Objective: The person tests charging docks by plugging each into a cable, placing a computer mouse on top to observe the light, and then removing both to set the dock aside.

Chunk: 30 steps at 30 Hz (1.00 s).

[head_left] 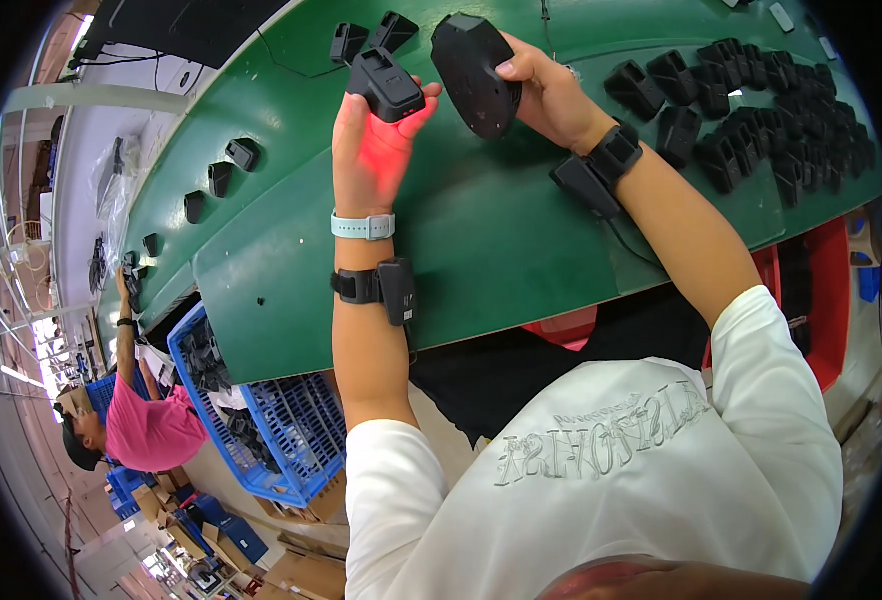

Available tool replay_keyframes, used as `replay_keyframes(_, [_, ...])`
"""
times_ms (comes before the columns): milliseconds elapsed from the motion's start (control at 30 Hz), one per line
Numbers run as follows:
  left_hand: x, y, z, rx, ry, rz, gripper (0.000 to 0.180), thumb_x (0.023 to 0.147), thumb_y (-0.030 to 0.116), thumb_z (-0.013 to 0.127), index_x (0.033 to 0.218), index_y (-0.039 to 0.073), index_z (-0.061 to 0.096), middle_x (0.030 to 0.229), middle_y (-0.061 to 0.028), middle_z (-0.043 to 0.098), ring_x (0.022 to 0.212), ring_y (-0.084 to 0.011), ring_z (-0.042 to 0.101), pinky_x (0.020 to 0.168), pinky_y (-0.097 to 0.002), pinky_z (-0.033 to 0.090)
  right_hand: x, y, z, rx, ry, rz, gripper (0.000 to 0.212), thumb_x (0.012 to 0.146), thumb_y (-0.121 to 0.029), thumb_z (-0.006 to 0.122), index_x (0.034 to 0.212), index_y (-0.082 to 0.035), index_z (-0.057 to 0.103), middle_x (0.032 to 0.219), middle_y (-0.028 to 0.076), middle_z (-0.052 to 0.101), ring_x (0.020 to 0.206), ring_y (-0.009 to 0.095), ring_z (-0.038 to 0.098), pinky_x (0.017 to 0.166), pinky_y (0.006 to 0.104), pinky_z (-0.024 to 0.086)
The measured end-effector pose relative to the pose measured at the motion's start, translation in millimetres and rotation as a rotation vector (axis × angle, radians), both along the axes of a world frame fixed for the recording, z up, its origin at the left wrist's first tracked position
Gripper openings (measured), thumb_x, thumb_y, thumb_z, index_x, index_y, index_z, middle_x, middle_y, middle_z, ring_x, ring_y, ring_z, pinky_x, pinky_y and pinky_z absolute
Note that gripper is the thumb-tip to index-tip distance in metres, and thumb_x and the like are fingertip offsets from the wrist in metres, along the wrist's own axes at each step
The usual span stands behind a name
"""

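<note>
My left hand [369, 150] holds a small black plastic device [386, 84] with a rectangular recess in its top. Red light glows on the palm and fingers below it. My right hand [551, 100] grips a larger, rounded black plastic housing [476, 78], tilted and held just to the right of the device. The two pieces are apart, above the green table [461, 230]. Just beyond my left hand lie two similar small black devices [395, 31]. The fingers of my right hand behind the housing are partly hidden.
Many black devices [731, 150] stand in rows at the right. Several more [219, 180] line the left side, where a person in pink [151, 425] reaches to the table. A blue crate [301, 440] stands below the edge, a red bin [829, 300] at right.
</note>
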State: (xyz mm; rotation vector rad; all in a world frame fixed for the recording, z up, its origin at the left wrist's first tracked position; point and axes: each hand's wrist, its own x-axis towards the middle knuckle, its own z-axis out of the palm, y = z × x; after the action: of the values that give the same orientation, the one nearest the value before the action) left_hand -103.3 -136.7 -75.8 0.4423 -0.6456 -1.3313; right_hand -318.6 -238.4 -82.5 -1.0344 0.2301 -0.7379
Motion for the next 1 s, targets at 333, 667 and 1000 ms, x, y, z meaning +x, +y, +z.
replay_keyframes(333, [12,-4,9,0.171,-0.135,0.077,0.039,0.110,0.036,0.048,0.123,-0.001,0.053,0.097,-0.0151,0.067,0.078,-0.0266,0.068,0.066,-0.0358,0.059,0,16,7,-0.890,0.358,0.171,0.067,0.065,-0.020,0.073,0.131,-0.010,0.068,0.108,0.006,0.060,0.101,0.020,0.057,0.092,0.0323,0.048])
replay_keyframes(667, [15,1,18,0.380,-0.158,-0.108,0.039,0.106,0.035,0.042,0.111,-0.001,0.058,0.084,-0.0183,0.062,0.051,-0.0174,0.047,0.045,-0.0257,0.037,0,23,11,-1.187,0.285,-0.177,0.041,0.082,-0.021,0.078,0.118,-0.006,0.069,0.108,0.011,0.065,0.104,0.031,0.061,0.094,0.0407,0.049])
replay_keyframes(1000, [-6,8,30,0.435,-0.066,-0.377,0.044,0.107,0.035,0.037,0.117,-0.002,0.058,0.081,-0.0198,0.059,0.042,-0.0169,0.047,0.032,-0.0226,0.034,10,9,-8,-1.183,0.278,-0.471,0.033,0.092,-0.014,0.071,0.123,-0.004,0.065,0.114,0.014,0.066,0.112,0.034,0.060,0.097,0.0433,0.048])
